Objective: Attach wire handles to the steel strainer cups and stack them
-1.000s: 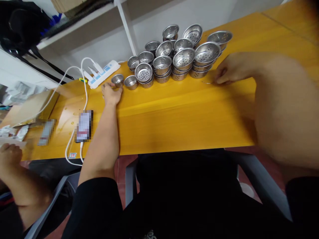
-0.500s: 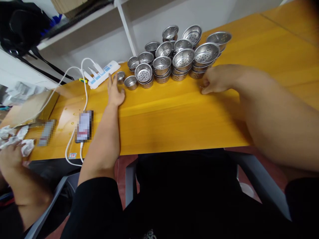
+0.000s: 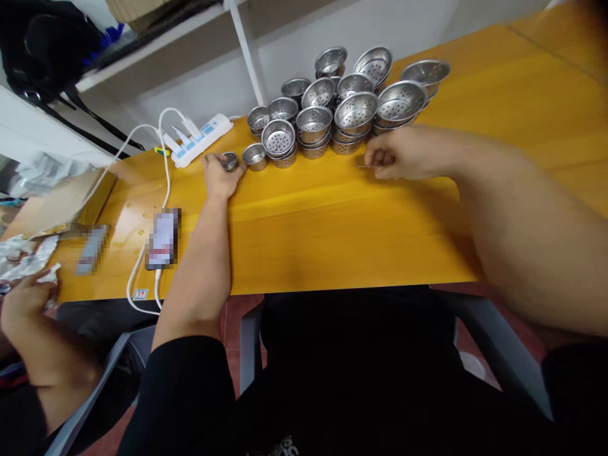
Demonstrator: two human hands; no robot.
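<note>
My left hand has its fingers and thumb closed around a small metal cup standing at the left end of a group of perforated metal cups. Beside its thumb is another small cup. My right hand is curled in a pinch in front of the cups' right side, with a thin wire-like piece poking out leftward from the fingertips. The cups, such as the nested stack, grow larger toward the right, and many stand inside one another.
A white power strip with plugged-in cables lies behind my left hand. Left of my forearm, a phone rests on the wooden table. At far left, another person's hand is among white wrappings, near a cardboard box.
My left hand, open before, has closed around the small cup. My right hand has moved left along the front of the stacks, still pinching the thin piece.
</note>
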